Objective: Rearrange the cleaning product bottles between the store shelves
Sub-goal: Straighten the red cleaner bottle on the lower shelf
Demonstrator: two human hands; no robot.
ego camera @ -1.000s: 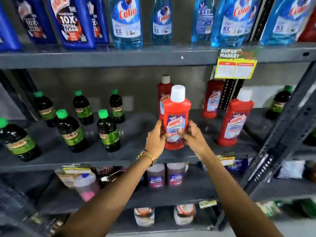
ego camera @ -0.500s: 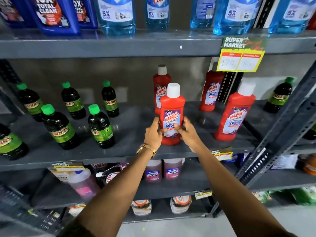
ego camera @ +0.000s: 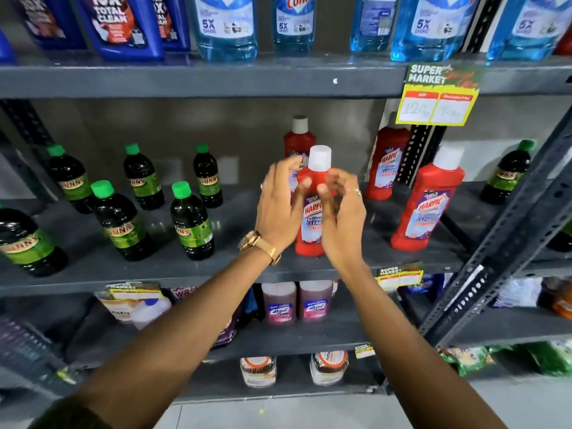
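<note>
A red Harpic bottle (ego camera: 313,212) with a white cap stands upright on the grey middle shelf (ego camera: 235,267), near its front edge. My left hand (ego camera: 280,205) hovers just left of it and my right hand (ego camera: 343,212) just right, both with fingers spread and off the bottle. A second red Harpic bottle (ego camera: 298,137) stands directly behind it. Two more red ones (ego camera: 428,202) (ego camera: 387,162) stand to the right.
Several dark Sunny bottles (ego camera: 188,221) with green caps fill the left of the same shelf. Blue Colin bottles (ego camera: 227,26) line the shelf above. A yellow price tag (ego camera: 439,97) hangs from that shelf. A slanted metal upright (ego camera: 507,230) crosses at right.
Both hands set the red bottle down on the middle shelf, then let go and rose beside it with fingers spread.
</note>
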